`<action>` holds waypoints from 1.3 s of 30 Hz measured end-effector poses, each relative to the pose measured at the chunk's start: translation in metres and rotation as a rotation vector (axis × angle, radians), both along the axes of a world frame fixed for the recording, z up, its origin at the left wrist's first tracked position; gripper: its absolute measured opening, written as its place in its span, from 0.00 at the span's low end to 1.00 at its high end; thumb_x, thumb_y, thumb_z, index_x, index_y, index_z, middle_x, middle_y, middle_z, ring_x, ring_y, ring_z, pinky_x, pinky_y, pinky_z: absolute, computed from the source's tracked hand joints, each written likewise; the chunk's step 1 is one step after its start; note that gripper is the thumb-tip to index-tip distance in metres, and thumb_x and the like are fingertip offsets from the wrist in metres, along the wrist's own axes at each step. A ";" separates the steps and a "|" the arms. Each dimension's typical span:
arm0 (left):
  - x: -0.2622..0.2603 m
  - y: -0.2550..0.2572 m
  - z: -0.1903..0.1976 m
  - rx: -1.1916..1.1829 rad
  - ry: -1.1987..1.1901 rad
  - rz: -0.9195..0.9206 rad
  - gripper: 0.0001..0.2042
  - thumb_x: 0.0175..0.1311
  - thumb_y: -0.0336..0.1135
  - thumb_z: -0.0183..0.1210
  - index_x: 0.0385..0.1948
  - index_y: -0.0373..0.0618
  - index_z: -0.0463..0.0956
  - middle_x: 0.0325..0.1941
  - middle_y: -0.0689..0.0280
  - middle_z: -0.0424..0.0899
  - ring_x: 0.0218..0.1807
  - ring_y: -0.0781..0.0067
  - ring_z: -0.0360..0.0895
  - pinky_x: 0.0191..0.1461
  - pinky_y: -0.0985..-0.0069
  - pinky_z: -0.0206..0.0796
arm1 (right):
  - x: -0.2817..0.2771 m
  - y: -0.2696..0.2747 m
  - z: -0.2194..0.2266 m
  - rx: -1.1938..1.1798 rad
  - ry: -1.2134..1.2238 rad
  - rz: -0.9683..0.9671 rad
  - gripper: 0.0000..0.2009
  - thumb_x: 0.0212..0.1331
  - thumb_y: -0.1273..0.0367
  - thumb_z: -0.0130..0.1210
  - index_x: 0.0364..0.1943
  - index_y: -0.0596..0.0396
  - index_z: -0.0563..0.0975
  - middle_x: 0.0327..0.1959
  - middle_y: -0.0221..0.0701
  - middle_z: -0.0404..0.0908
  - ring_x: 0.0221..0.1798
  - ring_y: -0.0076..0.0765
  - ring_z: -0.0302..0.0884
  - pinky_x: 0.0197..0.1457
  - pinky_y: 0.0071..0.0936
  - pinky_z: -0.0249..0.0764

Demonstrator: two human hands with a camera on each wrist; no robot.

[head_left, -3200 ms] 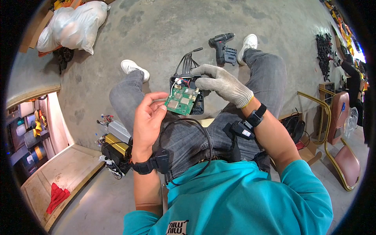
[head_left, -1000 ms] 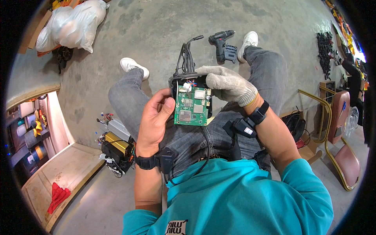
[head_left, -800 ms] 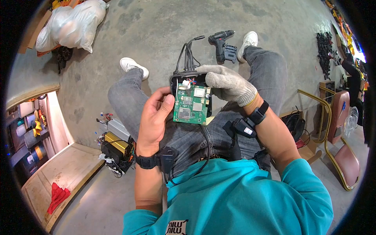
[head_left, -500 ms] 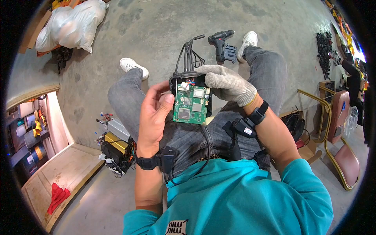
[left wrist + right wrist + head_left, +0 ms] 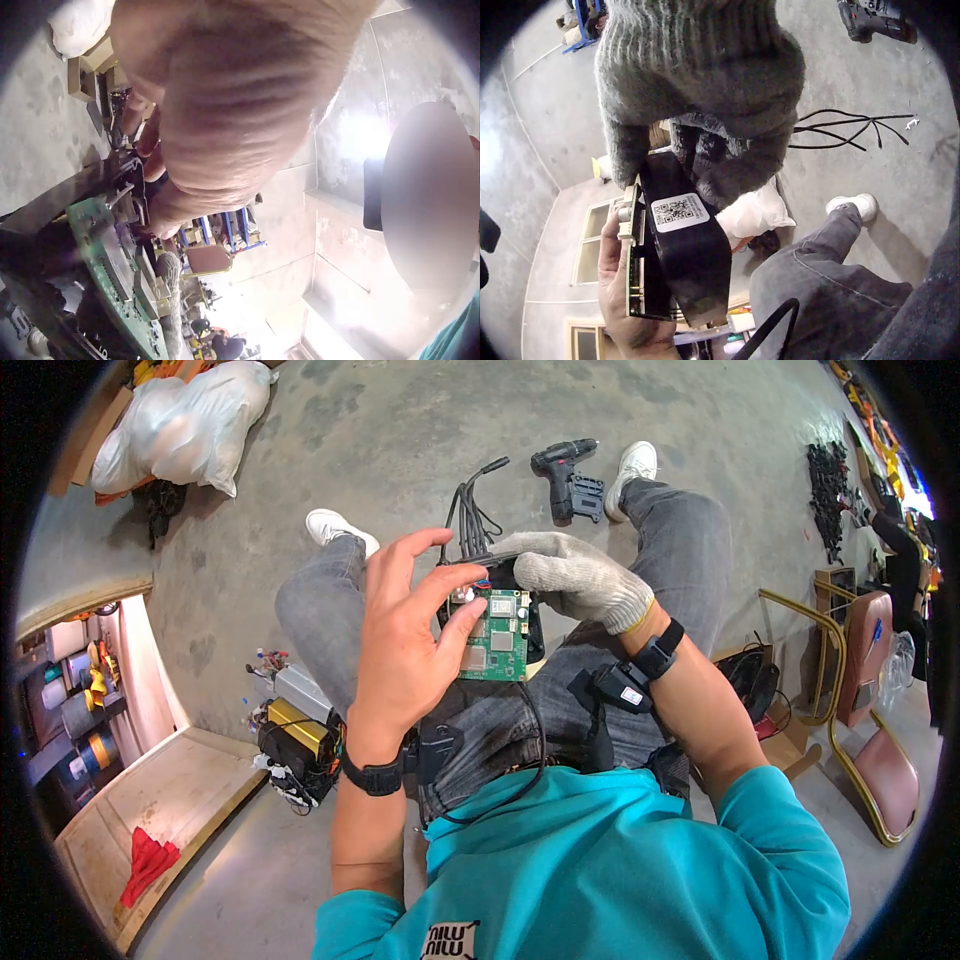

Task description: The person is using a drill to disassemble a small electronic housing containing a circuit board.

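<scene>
My bare left hand [image 5: 408, 645] reaches over a green circuit board [image 5: 503, 643], its thumb and index finger pinching around a white connector [image 5: 462, 596] at the board's upper left. Red and blue wires show by these fingertips. The board sits at the open face of a black plastic box [image 5: 686, 259], which bears a QR label [image 5: 679, 213]. My gloved right hand [image 5: 580, 580] grips the box at its far right side, thumb over the rim. Black cables [image 5: 470, 520] run out of the box's far end. In the left wrist view, the fingertips partly hide the connector area.
On the floor ahead lies a cordless drill [image 5: 567, 480], near the right shoe [image 5: 638, 462]. Electronic parts with a gold case [image 5: 300, 726] stand left of the legs. Chairs [image 5: 866, 660] are at the right, and a white plastic bag [image 5: 190, 425] sits at the far left.
My left hand has left the box's left edge and moved up and right over the board to the white connector. The right hand keeps its grip on the box.
</scene>
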State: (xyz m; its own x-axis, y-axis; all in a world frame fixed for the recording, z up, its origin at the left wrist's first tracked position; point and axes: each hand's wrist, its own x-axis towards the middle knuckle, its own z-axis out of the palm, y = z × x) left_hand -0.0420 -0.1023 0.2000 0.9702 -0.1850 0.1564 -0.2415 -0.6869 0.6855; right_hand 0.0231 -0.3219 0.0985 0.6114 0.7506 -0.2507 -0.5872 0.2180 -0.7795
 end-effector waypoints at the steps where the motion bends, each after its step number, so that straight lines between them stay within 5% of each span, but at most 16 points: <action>1: 0.001 -0.002 -0.001 -0.006 -0.019 -0.008 0.13 0.57 0.28 0.69 0.45 0.45 0.85 0.60 0.58 0.78 0.64 0.51 0.70 0.68 0.59 0.63 | 0.000 -0.001 0.000 -0.002 0.002 -0.003 0.28 0.66 0.53 0.65 0.62 0.59 0.78 0.46 0.24 0.83 0.41 0.17 0.74 0.42 0.20 0.73; 10: 0.001 -0.002 -0.006 -0.171 0.017 0.098 0.08 0.62 0.26 0.66 0.41 0.38 0.83 0.53 0.58 0.82 0.53 0.57 0.80 0.58 0.66 0.71 | 0.001 0.001 0.002 -0.056 -0.050 0.029 0.26 0.68 0.55 0.61 0.62 0.59 0.78 0.42 0.23 0.82 0.40 0.18 0.74 0.41 0.21 0.73; 25: 0.001 0.003 -0.009 -0.205 0.094 0.147 0.06 0.66 0.27 0.64 0.37 0.34 0.80 0.47 0.58 0.82 0.43 0.63 0.82 0.49 0.70 0.75 | 0.002 0.001 0.001 -0.135 -0.081 0.070 0.21 0.69 0.56 0.59 0.55 0.57 0.82 0.39 0.21 0.81 0.38 0.18 0.72 0.41 0.21 0.71; 27: 0.002 0.004 -0.010 -0.200 0.098 0.152 0.06 0.65 0.28 0.65 0.36 0.34 0.79 0.46 0.58 0.82 0.43 0.63 0.82 0.49 0.71 0.74 | 0.004 -0.001 0.004 -0.149 -0.022 0.105 0.26 0.64 0.56 0.65 0.58 0.62 0.79 0.51 0.30 0.83 0.51 0.24 0.77 0.58 0.24 0.73; 28: 0.002 0.004 -0.010 -0.194 0.102 0.158 0.06 0.65 0.28 0.65 0.35 0.34 0.79 0.45 0.58 0.82 0.42 0.63 0.81 0.48 0.71 0.74 | 0.003 0.000 0.004 -0.149 -0.023 0.105 0.26 0.64 0.56 0.65 0.58 0.62 0.79 0.51 0.30 0.83 0.51 0.24 0.77 0.58 0.24 0.73; 30: 0.003 0.004 -0.011 -0.196 0.112 0.160 0.07 0.65 0.28 0.65 0.34 0.33 0.79 0.44 0.58 0.82 0.41 0.64 0.81 0.47 0.72 0.74 | 0.001 0.002 0.003 -0.125 -0.093 0.072 0.20 0.68 0.57 0.60 0.54 0.57 0.82 0.39 0.21 0.81 0.38 0.17 0.71 0.42 0.20 0.70; 31: 0.003 0.004 -0.011 -0.198 0.122 0.163 0.07 0.65 0.28 0.65 0.34 0.33 0.79 0.42 0.59 0.82 0.40 0.65 0.81 0.46 0.72 0.74 | 0.001 0.002 0.005 -0.125 -0.093 0.072 0.20 0.68 0.57 0.60 0.54 0.57 0.82 0.39 0.21 0.81 0.38 0.17 0.71 0.42 0.20 0.70; 37: 0.001 0.002 -0.012 -0.293 0.172 0.201 0.06 0.64 0.26 0.65 0.30 0.32 0.78 0.38 0.60 0.81 0.34 0.72 0.82 0.38 0.76 0.74 | 0.003 0.001 0.004 -0.122 -0.058 0.080 0.19 0.66 0.59 0.62 0.54 0.57 0.83 0.42 0.22 0.81 0.42 0.18 0.71 0.46 0.20 0.69; 39: 0.002 0.003 -0.014 -0.286 0.160 0.193 0.06 0.64 0.25 0.64 0.30 0.32 0.78 0.38 0.60 0.81 0.34 0.73 0.82 0.38 0.76 0.74 | 0.003 0.000 0.005 -0.087 -0.003 0.100 0.23 0.64 0.59 0.66 0.56 0.61 0.80 0.49 0.28 0.84 0.50 0.22 0.77 0.59 0.23 0.73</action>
State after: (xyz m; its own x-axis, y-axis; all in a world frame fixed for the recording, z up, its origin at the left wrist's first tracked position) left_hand -0.0398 -0.0995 0.1864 0.9993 0.0331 0.0185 -0.0001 -0.4843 0.8749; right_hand 0.0265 -0.3215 0.1034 0.5356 0.7834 -0.3154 -0.6000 0.0902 -0.7949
